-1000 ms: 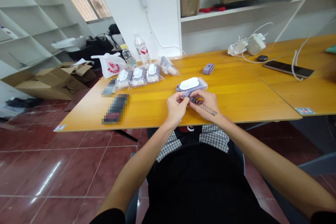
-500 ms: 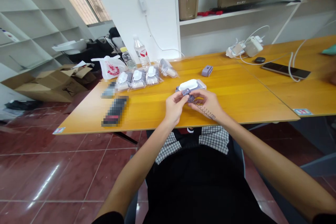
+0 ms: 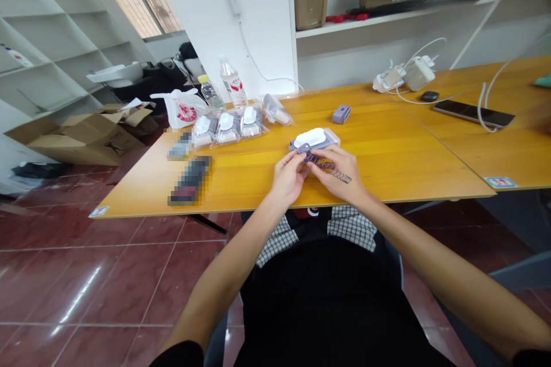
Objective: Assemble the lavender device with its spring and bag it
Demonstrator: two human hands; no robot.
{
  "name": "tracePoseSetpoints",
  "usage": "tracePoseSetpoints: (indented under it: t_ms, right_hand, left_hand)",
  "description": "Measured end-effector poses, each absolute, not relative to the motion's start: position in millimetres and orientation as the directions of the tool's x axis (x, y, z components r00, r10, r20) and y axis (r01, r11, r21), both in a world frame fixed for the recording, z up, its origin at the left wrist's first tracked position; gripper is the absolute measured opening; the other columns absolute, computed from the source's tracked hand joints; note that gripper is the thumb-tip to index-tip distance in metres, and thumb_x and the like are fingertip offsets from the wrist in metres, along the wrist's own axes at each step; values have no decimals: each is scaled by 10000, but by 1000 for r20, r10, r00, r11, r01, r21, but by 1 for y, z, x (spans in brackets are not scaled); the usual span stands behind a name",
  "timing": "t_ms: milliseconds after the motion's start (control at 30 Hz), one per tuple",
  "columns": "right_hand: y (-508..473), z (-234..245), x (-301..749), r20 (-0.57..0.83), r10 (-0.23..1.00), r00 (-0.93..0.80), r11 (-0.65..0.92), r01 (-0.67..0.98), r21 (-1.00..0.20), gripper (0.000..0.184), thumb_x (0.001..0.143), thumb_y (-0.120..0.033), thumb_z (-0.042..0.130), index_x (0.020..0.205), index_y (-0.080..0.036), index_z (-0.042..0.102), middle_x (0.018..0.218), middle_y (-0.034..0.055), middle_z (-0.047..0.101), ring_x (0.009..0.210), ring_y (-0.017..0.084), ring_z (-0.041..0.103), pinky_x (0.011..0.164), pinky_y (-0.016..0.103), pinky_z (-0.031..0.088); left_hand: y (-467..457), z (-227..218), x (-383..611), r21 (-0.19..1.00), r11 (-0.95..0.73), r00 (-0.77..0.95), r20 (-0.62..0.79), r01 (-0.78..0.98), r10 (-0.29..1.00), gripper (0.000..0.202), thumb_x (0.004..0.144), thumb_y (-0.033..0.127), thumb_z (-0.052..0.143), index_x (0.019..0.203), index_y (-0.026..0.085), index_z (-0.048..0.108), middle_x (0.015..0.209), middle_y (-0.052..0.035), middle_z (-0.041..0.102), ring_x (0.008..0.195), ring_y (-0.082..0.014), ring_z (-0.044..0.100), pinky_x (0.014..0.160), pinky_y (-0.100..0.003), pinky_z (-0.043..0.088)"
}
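Fingers: my left hand (image 3: 287, 179) pinched together on a lilac clip (image 3: 305, 149), my right hand (image 3: 334, 172) closed on its coil spring (image 3: 332, 167), above the orange tabletop (image 3: 387, 146) | Out: white-lidded case (image 3: 313, 139) just ahead | Left: four bagged packets (image 3: 226, 129) in a row

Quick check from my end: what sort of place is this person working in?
Probably a small workroom or stockroom: there's white shelving, an opened cardboard box on the tiled floor, and plastic-bagged parts lined up on a yellow wooden table.
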State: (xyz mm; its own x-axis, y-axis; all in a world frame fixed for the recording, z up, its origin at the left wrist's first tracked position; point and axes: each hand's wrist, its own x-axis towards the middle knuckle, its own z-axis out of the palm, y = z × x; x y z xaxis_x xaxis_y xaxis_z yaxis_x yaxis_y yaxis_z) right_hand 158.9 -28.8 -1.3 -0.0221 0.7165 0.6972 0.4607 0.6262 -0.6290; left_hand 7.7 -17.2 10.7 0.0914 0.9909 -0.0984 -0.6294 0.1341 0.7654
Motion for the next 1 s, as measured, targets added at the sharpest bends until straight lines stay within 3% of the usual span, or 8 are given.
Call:
tracePoseSetpoints:
  t_ms: [233, 733, 1000]
  right_hand:
    - [-35, -7, 152, 697, 717, -33, 624, 475, -620, 238, 942, -311, 765, 1166, -303, 843, 951, 36, 750, 815, 237, 710, 752, 417, 619]
    - [-43, -4, 142, 661, 750, 5, 609, 386, -694, 277, 959, -308, 742, 1220, -295, 837, 1032, 59, 755, 906, 257, 745, 831, 446, 660]
    - [-47, -4, 140, 654, 756, 10, 589, 424, -688, 257, 945, -305, 754, 1182, -301, 852, 989, 48, 764, 859, 252, 732, 793, 441, 648]
  left_hand:
    - [-17, 6, 13, 782, 52, -12, -76, -621, 997, 134, 743, 140, 844, 852, 173, 772, 833, -8, 746, 748, -110, 640, 742, -257, 488]
    - [-18, 13, 17, 723, 89, -33, -153, -685, 988, 118, 818, 98, 748, 897, 186, 756, 974, -29, 772, 986, -155, 710, 951, -271, 542]
    - [-16, 3, 19, 764, -10, -97, -68, -645, 993, 189, 734, 162, 800, 908, 189, 730, 988, -40, 772, 1051, -194, 726, 1003, -333, 553]
